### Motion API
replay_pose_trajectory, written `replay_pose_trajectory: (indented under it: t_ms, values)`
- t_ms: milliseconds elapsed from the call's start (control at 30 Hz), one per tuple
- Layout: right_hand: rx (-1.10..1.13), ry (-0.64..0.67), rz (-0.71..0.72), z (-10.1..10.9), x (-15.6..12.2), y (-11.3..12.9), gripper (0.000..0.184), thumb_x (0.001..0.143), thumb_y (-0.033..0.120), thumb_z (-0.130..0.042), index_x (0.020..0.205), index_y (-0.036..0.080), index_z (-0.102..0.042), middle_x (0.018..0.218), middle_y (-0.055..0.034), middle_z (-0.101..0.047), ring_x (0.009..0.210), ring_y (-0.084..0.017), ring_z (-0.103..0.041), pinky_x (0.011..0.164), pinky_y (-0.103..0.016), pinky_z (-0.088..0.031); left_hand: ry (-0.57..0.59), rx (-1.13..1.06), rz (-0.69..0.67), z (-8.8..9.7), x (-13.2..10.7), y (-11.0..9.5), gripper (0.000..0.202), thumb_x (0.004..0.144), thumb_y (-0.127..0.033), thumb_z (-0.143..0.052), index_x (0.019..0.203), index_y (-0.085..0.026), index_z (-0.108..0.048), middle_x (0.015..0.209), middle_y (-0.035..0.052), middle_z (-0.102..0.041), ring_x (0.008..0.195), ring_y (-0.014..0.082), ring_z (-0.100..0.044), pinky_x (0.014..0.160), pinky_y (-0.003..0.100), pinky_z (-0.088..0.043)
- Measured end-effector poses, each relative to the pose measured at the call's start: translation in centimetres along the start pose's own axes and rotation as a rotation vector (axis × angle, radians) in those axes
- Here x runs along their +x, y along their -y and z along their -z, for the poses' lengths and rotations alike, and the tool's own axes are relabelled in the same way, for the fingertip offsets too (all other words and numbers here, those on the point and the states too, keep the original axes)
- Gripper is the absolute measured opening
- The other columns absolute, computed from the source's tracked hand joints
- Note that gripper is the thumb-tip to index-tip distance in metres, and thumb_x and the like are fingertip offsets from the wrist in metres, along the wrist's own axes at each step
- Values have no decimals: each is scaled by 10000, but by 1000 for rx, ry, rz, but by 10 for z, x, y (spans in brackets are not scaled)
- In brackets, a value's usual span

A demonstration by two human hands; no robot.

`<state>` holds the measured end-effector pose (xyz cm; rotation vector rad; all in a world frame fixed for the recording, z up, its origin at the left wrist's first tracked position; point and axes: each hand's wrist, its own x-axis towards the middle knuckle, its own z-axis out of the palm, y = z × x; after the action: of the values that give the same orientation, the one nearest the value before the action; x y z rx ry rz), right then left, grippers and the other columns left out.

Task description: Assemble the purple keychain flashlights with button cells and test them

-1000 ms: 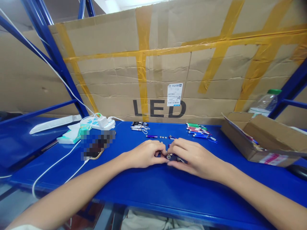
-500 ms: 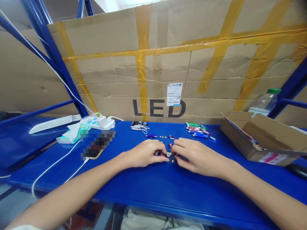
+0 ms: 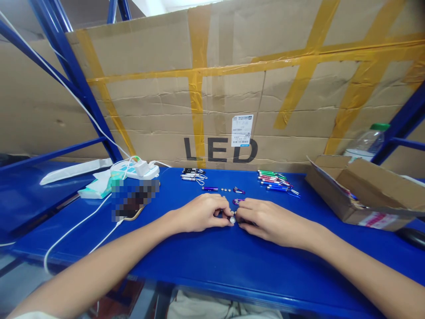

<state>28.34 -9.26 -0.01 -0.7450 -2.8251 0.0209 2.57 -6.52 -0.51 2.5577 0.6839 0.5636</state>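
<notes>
Over the middle of the blue table, my left hand is closed in a pinch, with a small silver button cell at its fingertips. Close by on the right, my right hand has its fingers curled together; whatever is in them is hidden. Just beyond my fingers lies a purple end cap with a clip, with a similar purple cap behind it. To their left, several button cells form a row beside a purple flashlight tube.
Black and silver keychain flashlights lie at the back, and green, red and blue ones at back right. An open cardboard box stands right. A phone, white cables and a power strip occupy the left. Taped cardboard stands behind.
My right hand has shifted slightly left and closer to my left hand. The button cell at my left fingertips sits a little lower. A small silver piece below the right fingers is out of sight.
</notes>
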Motion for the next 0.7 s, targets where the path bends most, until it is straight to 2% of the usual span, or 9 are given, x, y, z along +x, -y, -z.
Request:
replay_pose_trajectory:
  t_ms: [300,567,700]
  values:
    - [95,47,-138,6,2,8,134,968,103,-672,938,198,-583,917,-46,-651,829,-210,-617,731,-314,-497,3,5,14,0,-1,0,155,962,-303,-803,965,-159,-746,879,11,-706,782,138,-616,742,236,-438]
    - [149,-51,-154,5,2,9,141,991,117,-621,945,222,-538,875,-23,-649,773,-200,-607,692,-303,-468,-1,-12,10,1,0,-2,167,969,-321,-794,953,-162,-745,881,15,-710,778,140,-623,746,244,-455]
    - [155,-98,-132,4,2,4,103,1047,166,-580,968,223,-544,886,-29,-647,770,-197,-598,695,-302,-470,-3,-7,16,1,-1,-2,168,972,-333,-791,961,-169,-756,887,18,-718,783,145,-632,754,250,-464]
